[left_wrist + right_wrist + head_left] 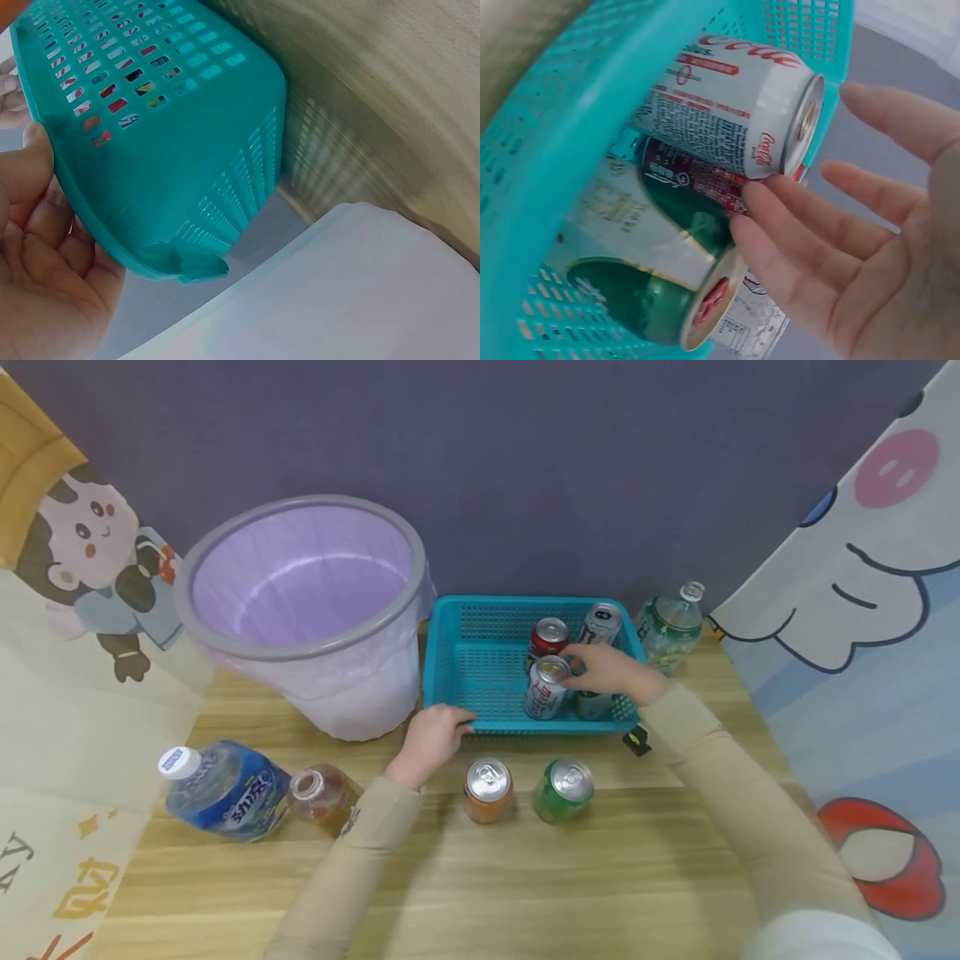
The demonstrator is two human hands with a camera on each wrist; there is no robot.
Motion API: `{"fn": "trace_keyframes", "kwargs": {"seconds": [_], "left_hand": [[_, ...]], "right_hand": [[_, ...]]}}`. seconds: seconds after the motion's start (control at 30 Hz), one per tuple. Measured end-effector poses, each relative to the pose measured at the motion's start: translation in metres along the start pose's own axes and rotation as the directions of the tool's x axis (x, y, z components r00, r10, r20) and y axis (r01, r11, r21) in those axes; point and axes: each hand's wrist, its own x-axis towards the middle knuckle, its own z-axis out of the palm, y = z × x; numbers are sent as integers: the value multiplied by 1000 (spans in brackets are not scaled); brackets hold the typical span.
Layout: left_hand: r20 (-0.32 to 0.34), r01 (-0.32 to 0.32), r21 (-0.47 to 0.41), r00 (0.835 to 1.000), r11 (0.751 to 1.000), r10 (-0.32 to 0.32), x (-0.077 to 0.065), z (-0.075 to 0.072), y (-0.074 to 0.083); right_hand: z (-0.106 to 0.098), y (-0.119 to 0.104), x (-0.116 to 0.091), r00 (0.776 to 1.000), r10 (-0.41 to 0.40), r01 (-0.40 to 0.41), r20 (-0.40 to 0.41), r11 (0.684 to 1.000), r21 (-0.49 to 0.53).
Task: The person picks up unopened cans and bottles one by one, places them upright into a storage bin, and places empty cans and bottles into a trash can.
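A teal plastic basket (517, 727) stands against the back wall. My left hand (433, 743) grips its front rim near the left corner, thumb on the rim and fingers underneath in the left wrist view. Inside, on the right, stand a white Coca-Cola can (542, 695), a red can (542, 647), a white-and-black can (600, 623) and a green-and-white can (630, 232). Over them is my right hand (609, 670), its fingers spread loosely. In the right wrist view its fingertips (776, 187) are right at the white can's top edge, with the thumb apart from it.
An orange can (487, 792) and a green can (564, 791) stand before the basket. A purple-lined bin (360, 693) is at the left. Front left are a blue-labelled bottle (232, 789) and an amber bottle (326, 797). Right of the basket is a green-labelled bottle (670, 627).
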Motion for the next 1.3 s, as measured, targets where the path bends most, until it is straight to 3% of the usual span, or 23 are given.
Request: {"fn": "trace_keyframes", "kwargs": {"seconds": [0.47,1.0,1.3], "left_hand": [[2,-2,4,1000,1000,2,0,0,1],[-16,-19,3,1000,1000,20,1,2,-2],[-19,-15,0,1000,1000,15,1,2,-1]], "right_hand": [[22,9,-20,990,-136,137,-40,990,40],[43,18,-34,989,-129,137,-67,982,133],[58,23,-36,978,-177,195,-114,966,172]]}}
